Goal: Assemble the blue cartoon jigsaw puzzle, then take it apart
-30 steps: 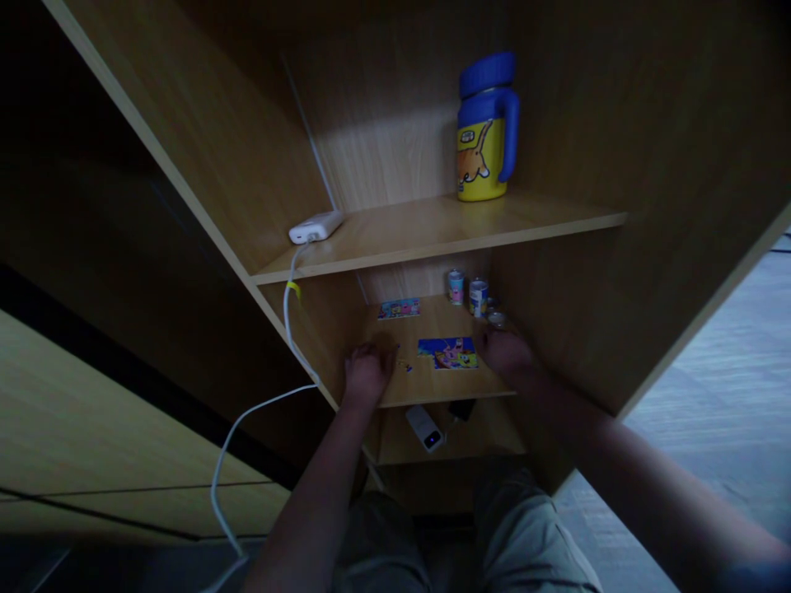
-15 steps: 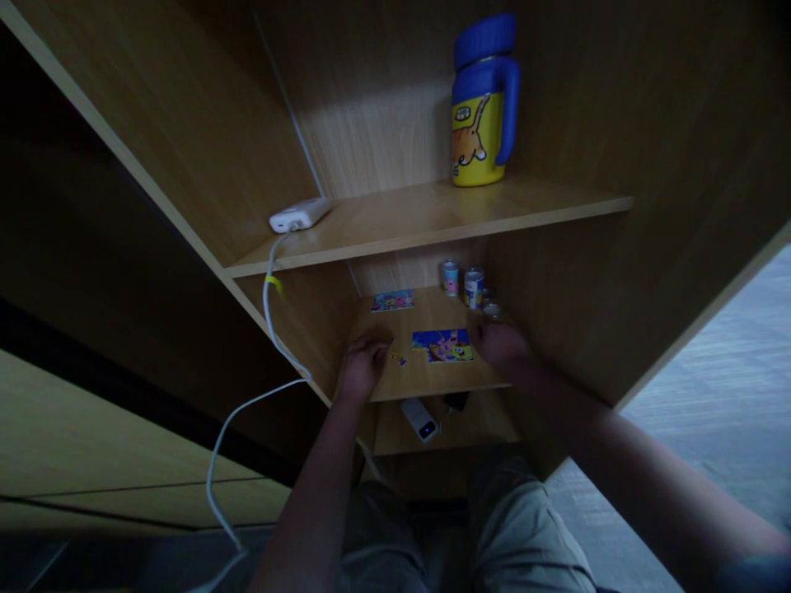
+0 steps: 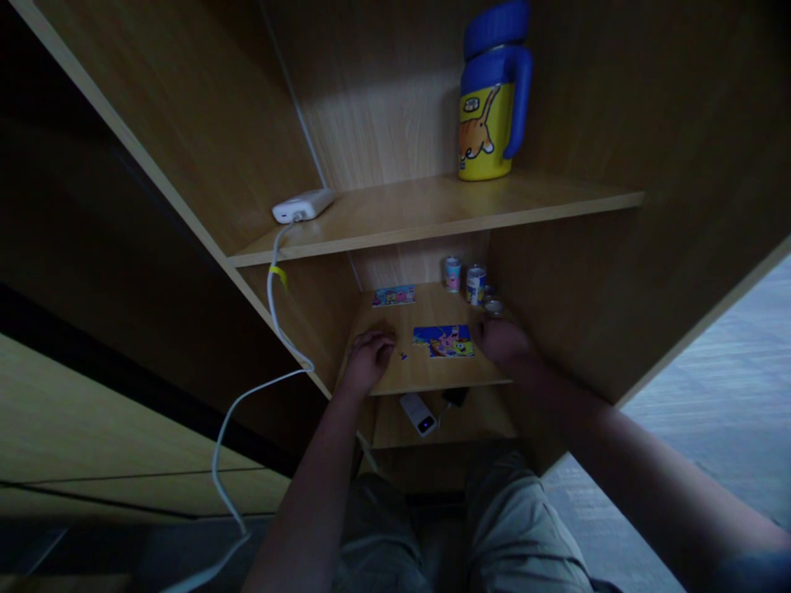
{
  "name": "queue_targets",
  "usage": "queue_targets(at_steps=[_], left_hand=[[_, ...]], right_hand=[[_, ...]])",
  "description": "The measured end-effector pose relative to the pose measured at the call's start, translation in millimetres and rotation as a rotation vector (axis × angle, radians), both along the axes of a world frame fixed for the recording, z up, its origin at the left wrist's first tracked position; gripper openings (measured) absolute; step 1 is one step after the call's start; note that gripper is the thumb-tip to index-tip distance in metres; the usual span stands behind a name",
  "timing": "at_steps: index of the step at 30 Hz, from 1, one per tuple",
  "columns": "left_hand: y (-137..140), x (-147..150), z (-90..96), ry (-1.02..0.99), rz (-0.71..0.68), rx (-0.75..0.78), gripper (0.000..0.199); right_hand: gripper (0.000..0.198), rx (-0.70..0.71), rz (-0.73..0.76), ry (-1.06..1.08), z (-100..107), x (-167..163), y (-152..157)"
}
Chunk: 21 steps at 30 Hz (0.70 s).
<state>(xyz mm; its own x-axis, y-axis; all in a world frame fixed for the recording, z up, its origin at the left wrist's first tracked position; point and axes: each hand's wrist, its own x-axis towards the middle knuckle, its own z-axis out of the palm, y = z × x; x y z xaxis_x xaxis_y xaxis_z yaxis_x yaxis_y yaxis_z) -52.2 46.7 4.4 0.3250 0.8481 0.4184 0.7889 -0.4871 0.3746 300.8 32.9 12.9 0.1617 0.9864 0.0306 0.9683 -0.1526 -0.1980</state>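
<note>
On the middle shelf lies a partly assembled cartoon jigsaw puzzle, blue with pink and yellow figures, uneven along its left edge. My left hand is to its left, fingers curled together; whatever they hold is hidden. A tiny dark loose puzzle piece lies just right of those fingertips. My right hand is closed beside the puzzle's right edge, dim, with its fingertips and anything inside out of sight. Behind the puzzle, at the back left, lies a flat colourful cartoon picture.
Small cartoon tins stand at the back right, near my right hand. On the upper shelf are a blue-and-yellow mug and a white charger, whose cable hangs down left. A white device lies on the lower shelf.
My left hand has shifted slightly right and its fingers have curled closer. The small yellow piece by its fingertips no longer shows. My right hand stays beside the puzzle. The view has tilted slightly.
</note>
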Motion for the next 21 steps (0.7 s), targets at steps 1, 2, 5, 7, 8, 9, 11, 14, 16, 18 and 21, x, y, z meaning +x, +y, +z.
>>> queue_targets(at_steps=[1, 2, 5, 7, 8, 9, 11, 14, 16, 18, 21], left_hand=[[0.4, -0.1, -0.5, -0.006, 0.012, 0.007, 0.024], [0.9, -0.4, -1.2, -0.015, 0.03, 0.016, 0.027], [2.2, -2.6, -3.9, -0.051, 0.069, 0.044, 0.032], [1.9, -4.1, -5.3, -0.068, 0.053, 0.053, 0.03], [1.3, -4.5, -5.5, -0.068, 0.026, 0.052, 0.028], [0.3, -4.6, -5.4, -0.062, -0.01, 0.045, 0.025], [-2.0, -3.8, -4.4, -0.027, -0.092, 0.019, 0.019], [-4.7, -1.9, -2.6, 0.044, -0.179, -0.028, 0.016], [-5.0, -1.3, -2.2, 0.068, -0.191, -0.053, 0.015], [-4.1, -1.7, -2.7, 0.067, -0.194, -0.066, 0.015], [-2.1, -3.0, -4.2, 0.044, -0.199, -0.066, 0.01]], right_hand=[[0.051, -0.005, 0.0, -0.001, 0.2, 0.1, -0.1], [0.051, -0.007, 0.001, -0.001, 0.2, 0.3, -0.3], [0.052, 0.002, 0.006, -0.003, 0.0, 0.4, -0.7], [0.052, 0.011, 0.006, -0.01, -0.5, 0.0, -0.9], [0.053, 0.011, 0.003, -0.013, -0.7, -0.2, -1.0], [0.053, 0.008, 0.0, -0.014, -0.9, -0.4, -1.1], [0.054, 0.004, -0.008, -0.01, -1.1, -0.7, -1.1], [0.053, 0.007, -0.003, -0.001, -0.7, -0.4, -1.0], [0.053, 0.012, 0.005, -0.002, -0.2, 0.1, -1.0], [0.052, 0.011, 0.007, -0.003, 0.3, 0.5, -0.8], [0.052, -0.008, -0.004, -0.005, 0.9, 0.2, -0.4]])
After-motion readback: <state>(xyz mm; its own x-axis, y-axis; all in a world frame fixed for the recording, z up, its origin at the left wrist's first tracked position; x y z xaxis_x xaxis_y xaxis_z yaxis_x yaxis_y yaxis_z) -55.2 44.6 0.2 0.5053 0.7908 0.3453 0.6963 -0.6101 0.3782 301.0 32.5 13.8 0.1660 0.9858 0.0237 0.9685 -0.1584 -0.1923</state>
